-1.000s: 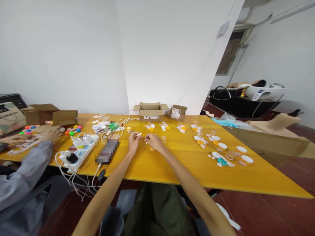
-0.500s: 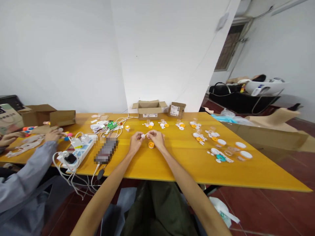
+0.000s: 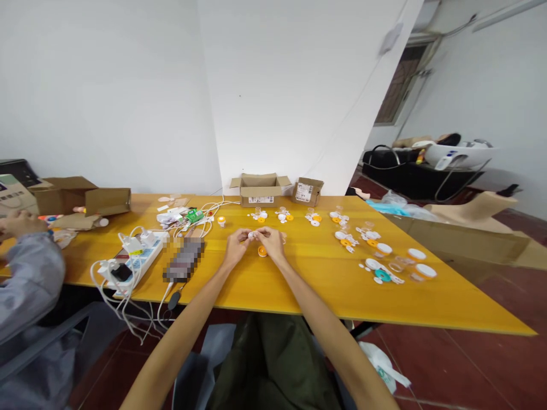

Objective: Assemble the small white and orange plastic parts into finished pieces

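Note:
My left hand [image 3: 237, 246] and my right hand [image 3: 272, 241] meet above the middle of the table, fingertips pinched together. Between them is a small white plastic part [image 3: 251, 235], gripped from both sides; the fingers cover most of it. Just below the hands an orange round cap [image 3: 262, 251] rests on the table. A clear plastic cup [image 3: 284, 237] shows partly behind my right hand.
Small groups of white and orange parts [image 3: 315, 220] lie across the back and right. White-lidded jars [image 3: 424, 272] and a teal ring [image 3: 383, 275] stand at right. At left are a power strip [image 3: 147, 259], a phone [image 3: 184, 261] and a co-worker's sleeve [image 3: 32, 273].
My hands have come closer together, and the pieces held apart in each now meet at the fingertips. The co-worker's arm has drawn back to the left.

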Motion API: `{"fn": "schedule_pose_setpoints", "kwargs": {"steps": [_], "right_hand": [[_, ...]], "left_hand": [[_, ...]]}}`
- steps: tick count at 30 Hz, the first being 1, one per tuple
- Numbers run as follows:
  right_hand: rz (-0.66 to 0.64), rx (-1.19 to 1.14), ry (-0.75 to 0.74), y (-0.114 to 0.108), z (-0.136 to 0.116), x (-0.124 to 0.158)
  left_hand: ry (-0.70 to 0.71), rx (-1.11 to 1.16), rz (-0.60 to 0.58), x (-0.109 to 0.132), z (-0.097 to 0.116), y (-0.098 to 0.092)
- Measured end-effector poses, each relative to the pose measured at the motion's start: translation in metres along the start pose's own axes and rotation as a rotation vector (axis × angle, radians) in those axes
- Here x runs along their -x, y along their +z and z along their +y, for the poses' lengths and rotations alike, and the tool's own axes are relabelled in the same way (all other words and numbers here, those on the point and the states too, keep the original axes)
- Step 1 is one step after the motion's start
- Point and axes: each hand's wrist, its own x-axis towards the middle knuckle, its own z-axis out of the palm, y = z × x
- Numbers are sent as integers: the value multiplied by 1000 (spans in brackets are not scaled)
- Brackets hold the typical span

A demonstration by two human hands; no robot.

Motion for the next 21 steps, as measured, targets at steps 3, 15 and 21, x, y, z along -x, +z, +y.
{"fn": "schedule_pose_setpoints", "kwargs": {"steps": [3,15,21], "right_hand": [[25,2,13,-1,-3,2],[64,-31,-32,2,-6,5],[130,25,-58,4,-4,5]], "left_hand": [[-21,25,-8,-1,-2,0],[-86,70,55,-2,2,-2],[-106,101,38,-1,4,0]]}}
